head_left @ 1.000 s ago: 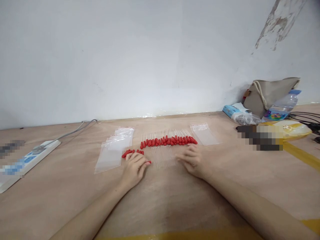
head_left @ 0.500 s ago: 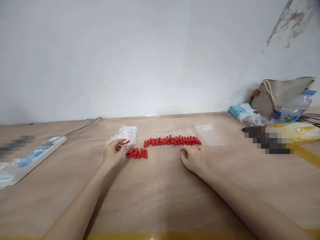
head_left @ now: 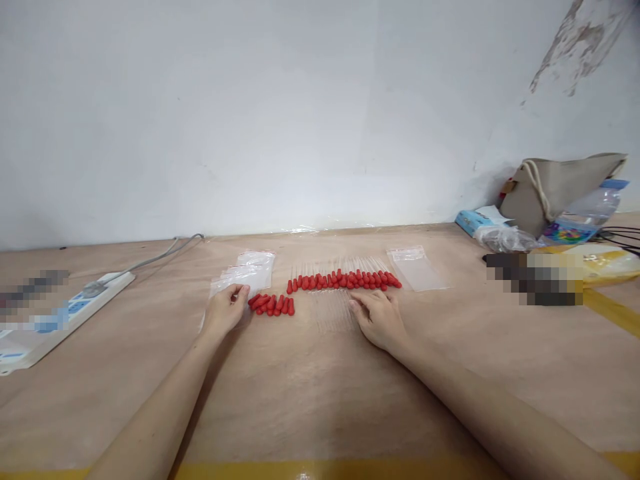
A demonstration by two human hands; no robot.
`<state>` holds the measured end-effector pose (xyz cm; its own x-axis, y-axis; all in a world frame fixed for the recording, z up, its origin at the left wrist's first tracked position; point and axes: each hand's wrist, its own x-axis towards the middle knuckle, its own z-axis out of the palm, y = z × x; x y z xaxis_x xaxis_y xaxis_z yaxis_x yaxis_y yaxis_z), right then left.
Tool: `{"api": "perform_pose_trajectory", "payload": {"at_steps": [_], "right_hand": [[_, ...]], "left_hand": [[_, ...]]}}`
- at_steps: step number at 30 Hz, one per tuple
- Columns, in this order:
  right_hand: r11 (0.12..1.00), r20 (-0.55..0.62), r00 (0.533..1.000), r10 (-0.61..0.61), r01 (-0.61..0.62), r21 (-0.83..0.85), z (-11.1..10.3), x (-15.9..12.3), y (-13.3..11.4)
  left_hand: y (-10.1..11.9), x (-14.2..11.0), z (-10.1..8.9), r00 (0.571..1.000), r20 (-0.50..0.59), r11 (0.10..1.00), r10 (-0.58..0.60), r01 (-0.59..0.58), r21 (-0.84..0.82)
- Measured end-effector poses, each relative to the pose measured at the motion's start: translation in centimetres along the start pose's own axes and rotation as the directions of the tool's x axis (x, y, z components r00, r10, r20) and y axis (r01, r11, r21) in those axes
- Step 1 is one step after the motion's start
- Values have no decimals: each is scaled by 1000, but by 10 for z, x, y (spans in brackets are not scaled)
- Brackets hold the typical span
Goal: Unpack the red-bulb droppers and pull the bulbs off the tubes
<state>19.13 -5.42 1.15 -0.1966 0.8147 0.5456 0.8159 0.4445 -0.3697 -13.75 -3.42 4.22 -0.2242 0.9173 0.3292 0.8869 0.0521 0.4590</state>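
My left hand [head_left: 226, 311] lies on a stack of clear zip bags [head_left: 246, 271], its fingers curled on the edge of the near bag. Just to its right is a small pile of loose red rubber bulbs [head_left: 273, 305]. Behind that pile runs a long row of glass droppers with red bulbs [head_left: 344, 280], their tubes pointing toward the wall. My right hand [head_left: 376, 316] rests palm down with fingers stretched over several bare glass tubes [head_left: 334, 312] lying in front of that row.
Another clear bag [head_left: 417, 269] lies right of the dropper row. A white power strip [head_left: 55, 318] with its cable sits at the left. A beige drawstring pouch [head_left: 555, 187], a plastic bottle [head_left: 584, 213], wrapped packets and black cables crowd the right, by the wall.
My left hand went from the bulb pile to the bags, lifting one red bulb, then lowered; that bulb is no longer in its fingers. My right hand's fingers have flattened on the tubes.
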Motion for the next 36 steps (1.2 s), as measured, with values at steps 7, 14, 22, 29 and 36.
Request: {"api": "perform_pose_trajectory", "payload": {"at_steps": [7,14,22,29,36], "right_hand": [[993,-25,998,54,-52,102,-1,-4,14],[982,-40,988,148,-142,124,-5,-4,28],[971,-36,988,152,-142,193,-4,-4,26],[973,-188,981,53,-8,231,-5,-3,22],[938,-195,921,-336,346,20,-23,-7,9]], "left_hand": [[52,5,3,961,89,950,262,-273,154],[83,39,21,887,460,984,26,-104,145],[70,48,-11,871,490,999,-31,23,24],[74,-1,-26,969,49,970,240,-242,31],[94,-66,26,747,60,748,663,-663,-16]]}}
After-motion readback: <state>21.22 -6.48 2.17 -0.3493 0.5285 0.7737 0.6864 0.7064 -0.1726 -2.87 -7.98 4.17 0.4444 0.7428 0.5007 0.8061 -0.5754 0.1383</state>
